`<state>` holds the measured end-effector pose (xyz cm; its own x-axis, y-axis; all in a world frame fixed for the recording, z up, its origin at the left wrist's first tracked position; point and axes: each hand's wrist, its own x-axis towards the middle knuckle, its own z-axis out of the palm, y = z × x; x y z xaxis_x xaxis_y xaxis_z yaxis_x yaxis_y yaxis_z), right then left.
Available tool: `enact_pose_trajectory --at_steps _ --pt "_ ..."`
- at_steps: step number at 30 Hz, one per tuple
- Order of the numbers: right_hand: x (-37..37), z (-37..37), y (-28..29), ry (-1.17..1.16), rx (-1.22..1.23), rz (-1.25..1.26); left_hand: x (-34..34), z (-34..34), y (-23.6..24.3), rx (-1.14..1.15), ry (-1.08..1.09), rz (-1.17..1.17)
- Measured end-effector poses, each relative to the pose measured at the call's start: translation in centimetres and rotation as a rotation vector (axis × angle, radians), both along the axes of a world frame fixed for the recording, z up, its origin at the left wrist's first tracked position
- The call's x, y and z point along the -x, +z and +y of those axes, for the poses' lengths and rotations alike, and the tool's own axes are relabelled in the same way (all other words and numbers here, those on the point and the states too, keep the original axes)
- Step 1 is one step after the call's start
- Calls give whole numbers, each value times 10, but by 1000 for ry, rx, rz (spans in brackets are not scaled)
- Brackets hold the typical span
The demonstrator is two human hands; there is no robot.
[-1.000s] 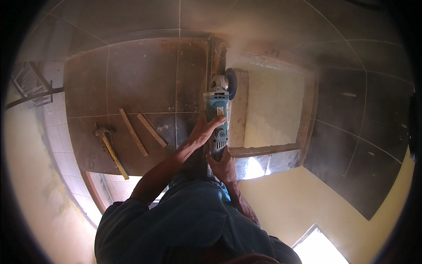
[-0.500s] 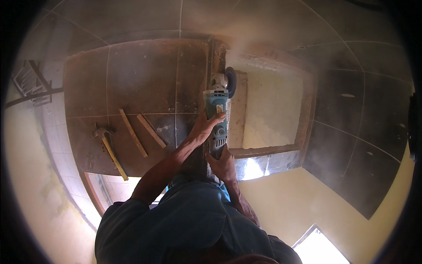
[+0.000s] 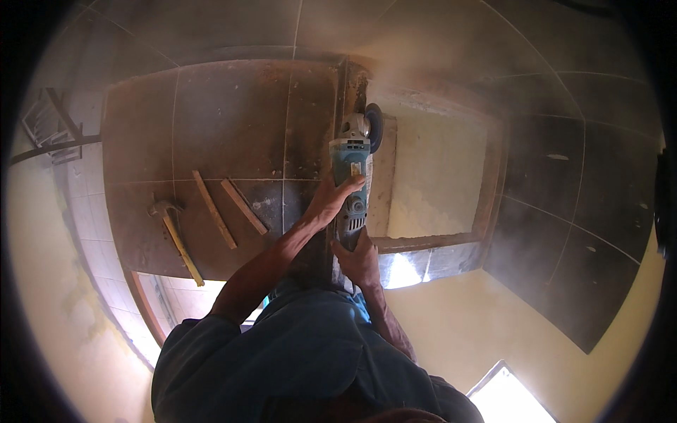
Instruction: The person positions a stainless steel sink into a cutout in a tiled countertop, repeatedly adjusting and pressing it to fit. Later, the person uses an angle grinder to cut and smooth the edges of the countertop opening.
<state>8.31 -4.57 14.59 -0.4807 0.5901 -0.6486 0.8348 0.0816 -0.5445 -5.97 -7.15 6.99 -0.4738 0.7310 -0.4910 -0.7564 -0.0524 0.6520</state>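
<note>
A teal angle grinder [image 3: 345, 154] with a silver gear head points away from me. Its dark disc [image 3: 374, 128] stands on edge at the right side, against the left edge of a rectangular opening in the tiled counter. My left hand [image 3: 336, 196] is closed round the grinder's body, thumb across the top. Behind it, my right hand [image 3: 358, 259] grips the grey rear handle. Dust hangs in the air around the disc and over the far wall.
Left on the brown tiled counter [image 3: 233, 106] lie a claw hammer [image 3: 180, 243] and two wooden strips [image 3: 214, 209] [image 3: 244, 206]. The cutout [image 3: 437, 176] has rough, broken edges. Dark tiles [image 3: 536, 162] cover the right wall. A metal rack [image 3: 60, 134] stands far left.
The grinder and both hands have shifted very slightly away and to the right in the picture. Dust by the far wall and right tiles looks a little thicker. Both grips are the same.
</note>
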Motion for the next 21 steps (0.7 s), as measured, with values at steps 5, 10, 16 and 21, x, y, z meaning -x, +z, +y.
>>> enact_pose_trajectory --at_steps 5,10,16,21 --pt "0 0 -1 14 -27 -2 1 0 3 24 3 24" --pt "-3 -1 -2 36 -67 -12 0 2 2 5 46 26" --pt "-1 0 1 23 -36 5 -1 1 -4 3 7 15" --pt "-1 0 1 21 -43 14 1 2 3 33 5 58"
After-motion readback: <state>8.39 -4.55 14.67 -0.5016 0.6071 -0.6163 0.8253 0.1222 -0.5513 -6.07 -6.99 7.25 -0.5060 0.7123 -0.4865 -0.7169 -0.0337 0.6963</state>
